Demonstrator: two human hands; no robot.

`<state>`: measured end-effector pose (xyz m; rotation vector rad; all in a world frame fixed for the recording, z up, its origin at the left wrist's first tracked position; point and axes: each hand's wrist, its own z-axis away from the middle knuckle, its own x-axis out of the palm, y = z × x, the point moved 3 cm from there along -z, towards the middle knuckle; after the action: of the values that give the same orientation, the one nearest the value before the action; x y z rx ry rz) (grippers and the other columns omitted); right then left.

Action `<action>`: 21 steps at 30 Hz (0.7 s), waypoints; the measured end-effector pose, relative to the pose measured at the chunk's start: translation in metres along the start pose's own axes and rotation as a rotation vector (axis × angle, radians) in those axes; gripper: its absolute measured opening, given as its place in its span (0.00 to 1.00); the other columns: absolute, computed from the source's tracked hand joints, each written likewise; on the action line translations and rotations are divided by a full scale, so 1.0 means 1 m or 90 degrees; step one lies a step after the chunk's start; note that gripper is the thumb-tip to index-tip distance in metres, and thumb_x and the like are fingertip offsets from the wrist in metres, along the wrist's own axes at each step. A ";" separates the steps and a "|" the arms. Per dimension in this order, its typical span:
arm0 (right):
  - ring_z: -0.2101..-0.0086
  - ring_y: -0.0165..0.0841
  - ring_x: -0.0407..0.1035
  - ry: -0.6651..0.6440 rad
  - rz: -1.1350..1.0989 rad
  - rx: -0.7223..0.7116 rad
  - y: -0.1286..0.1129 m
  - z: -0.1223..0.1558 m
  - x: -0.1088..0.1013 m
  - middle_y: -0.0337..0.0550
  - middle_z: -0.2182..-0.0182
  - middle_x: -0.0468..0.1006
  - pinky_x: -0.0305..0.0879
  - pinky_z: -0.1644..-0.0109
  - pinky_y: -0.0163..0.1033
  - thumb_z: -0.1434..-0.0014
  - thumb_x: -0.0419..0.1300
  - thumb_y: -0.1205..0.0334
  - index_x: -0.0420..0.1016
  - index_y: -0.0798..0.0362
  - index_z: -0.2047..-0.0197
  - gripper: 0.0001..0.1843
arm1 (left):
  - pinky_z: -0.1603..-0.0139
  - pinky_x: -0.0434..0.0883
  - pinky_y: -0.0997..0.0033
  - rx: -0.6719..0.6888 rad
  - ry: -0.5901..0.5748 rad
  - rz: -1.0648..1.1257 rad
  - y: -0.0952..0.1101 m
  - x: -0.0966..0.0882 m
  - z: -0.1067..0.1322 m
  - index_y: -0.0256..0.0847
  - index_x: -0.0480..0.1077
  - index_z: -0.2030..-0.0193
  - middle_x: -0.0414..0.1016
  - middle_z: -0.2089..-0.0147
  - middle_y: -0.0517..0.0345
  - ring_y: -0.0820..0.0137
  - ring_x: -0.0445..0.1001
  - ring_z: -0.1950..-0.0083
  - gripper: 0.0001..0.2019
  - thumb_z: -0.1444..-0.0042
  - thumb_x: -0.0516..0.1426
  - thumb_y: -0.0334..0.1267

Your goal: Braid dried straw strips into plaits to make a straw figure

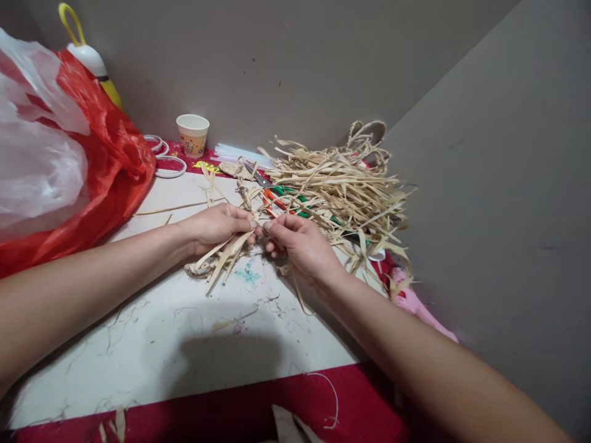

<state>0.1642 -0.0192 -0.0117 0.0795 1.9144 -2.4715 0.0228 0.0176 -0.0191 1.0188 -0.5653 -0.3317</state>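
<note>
My left hand (226,226) and my right hand (298,243) meet over the white board, thumbs and fingers pinched close together. Between them is a braid of dry straw strips (249,200), which runs up and away from my fingertips. Loose straw ends (228,258) fan out below my left hand. The exact spot where the fingers grip is partly hidden. Just beyond my right hand lie scissors (262,178) and an orange handle (274,200), half covered by a large heap of straw strips (341,184).
At the left bulges a red and white plastic bag (115,154), with a yellow and white bottle (90,58) behind it. A paper cup (192,135), white rings (170,167) and pale sticks (242,155) stand near the wall. Straw scraps lie on the white board (152,351).
</note>
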 end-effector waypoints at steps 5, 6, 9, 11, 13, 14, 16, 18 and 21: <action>0.85 0.22 0.58 -0.005 -0.002 -0.003 0.002 -0.002 0.000 0.34 0.80 0.71 0.53 0.82 0.28 0.50 0.61 0.60 0.65 0.54 0.72 0.09 | 0.80 0.62 0.82 0.029 -0.009 -0.031 0.001 0.001 0.001 0.32 0.71 0.75 0.72 0.80 0.59 0.81 0.67 0.81 0.10 0.44 0.54 0.27; 0.85 0.22 0.58 -0.013 0.007 -0.012 0.003 -0.002 0.001 0.34 0.80 0.71 0.53 0.82 0.29 0.50 0.61 0.60 0.66 0.54 0.71 0.08 | 0.79 0.63 0.83 0.037 -0.010 -0.035 0.001 0.002 0.001 0.32 0.71 0.76 0.72 0.80 0.59 0.81 0.67 0.81 0.10 0.44 0.54 0.27; 0.84 0.23 0.57 -0.026 0.103 -0.078 0.002 -0.002 0.000 0.35 0.80 0.70 0.53 0.81 0.30 0.46 0.58 0.59 0.69 0.56 0.71 0.08 | 0.77 0.63 0.83 0.047 -0.015 -0.053 0.001 0.003 0.001 0.33 0.70 0.77 0.73 0.79 0.60 0.81 0.67 0.80 0.11 0.45 0.54 0.27; 0.83 0.24 0.57 -0.030 0.217 -0.146 0.000 -0.002 -0.001 0.37 0.81 0.69 0.53 0.79 0.31 0.43 0.55 0.59 0.71 0.56 0.74 0.12 | 0.77 0.62 0.82 0.049 -0.014 -0.076 0.000 0.002 0.001 0.33 0.70 0.76 0.73 0.79 0.60 0.81 0.67 0.80 0.09 0.45 0.55 0.29; 0.81 0.25 0.58 -0.049 0.348 -0.219 -0.002 0.000 -0.001 0.38 0.80 0.69 0.54 0.75 0.32 0.41 0.52 0.60 0.72 0.56 0.75 0.15 | 0.77 0.61 0.82 0.061 -0.008 -0.111 0.000 0.002 0.001 0.34 0.70 0.76 0.72 0.79 0.61 0.81 0.66 0.80 0.09 0.46 0.56 0.30; 0.79 0.26 0.59 -0.065 0.413 -0.252 -0.003 0.001 -0.001 0.38 0.80 0.69 0.55 0.73 0.33 0.40 0.51 0.61 0.73 0.56 0.74 0.16 | 0.77 0.61 0.82 0.068 -0.005 -0.132 0.000 0.001 0.001 0.34 0.69 0.77 0.71 0.79 0.61 0.81 0.65 0.80 0.09 0.46 0.56 0.31; 0.77 0.28 0.60 -0.097 0.523 -0.302 -0.005 0.003 0.000 0.39 0.78 0.70 0.55 0.69 0.34 0.38 0.49 0.63 0.76 0.55 0.70 0.16 | 0.78 0.59 0.82 0.074 -0.003 -0.171 0.000 0.000 0.001 0.34 0.69 0.78 0.70 0.80 0.62 0.81 0.63 0.81 0.10 0.47 0.56 0.32; 0.76 0.28 0.60 -0.116 0.595 -0.319 -0.006 0.002 0.001 0.39 0.77 0.70 0.54 0.67 0.34 0.37 0.48 0.63 0.77 0.55 0.67 0.16 | 0.79 0.58 0.81 0.079 -0.003 -0.198 0.000 0.000 0.002 0.35 0.68 0.78 0.68 0.81 0.63 0.82 0.61 0.81 0.10 0.47 0.56 0.33; 0.75 0.28 0.60 -0.131 0.642 -0.303 -0.009 -0.001 0.000 0.39 0.77 0.70 0.54 0.67 0.34 0.38 0.48 0.64 0.75 0.56 0.67 0.16 | 0.81 0.55 0.81 0.082 -0.008 -0.223 0.001 0.000 0.004 0.35 0.67 0.78 0.65 0.82 0.64 0.81 0.59 0.83 0.11 0.46 0.55 0.34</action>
<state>0.1639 -0.0161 -0.0035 0.5824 1.6860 -1.3058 0.0203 0.0156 -0.0164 1.2429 -0.4226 -0.6172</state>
